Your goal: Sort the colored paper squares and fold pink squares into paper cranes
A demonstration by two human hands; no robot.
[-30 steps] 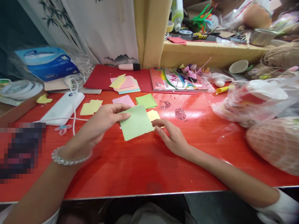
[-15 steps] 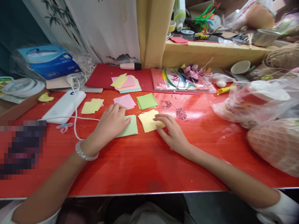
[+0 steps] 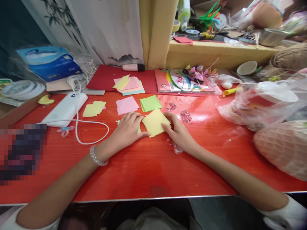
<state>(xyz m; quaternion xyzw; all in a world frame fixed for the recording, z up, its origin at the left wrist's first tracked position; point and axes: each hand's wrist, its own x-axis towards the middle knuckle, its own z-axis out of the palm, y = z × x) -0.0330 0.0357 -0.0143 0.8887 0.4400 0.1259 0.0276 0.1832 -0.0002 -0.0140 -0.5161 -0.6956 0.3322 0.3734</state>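
Observation:
A stack of pale yellow paper squares sits between my hands at the middle of the red table. My right hand grips its right side, thumb on top and fingers at the far edge. On the other side, my left hand holds the stack's left edge between thumb and forefinger. Partly hidden under that hand are light green paper squares. Just behind lie a pink paper stack and a brighter green paper stack. A smaller yellow paper pile rests to the left.
A white power bank with a looped cable lies at left. Mixed coloured papers and a marker rest on a red folder. A flower-decorated packet stands behind; plastic bags crowd the right.
My left hand has moved right, from the light green papers to the yellow stack. My right hand has taken hold of the stack's right side. The yellow sheets now lie more evenly together.

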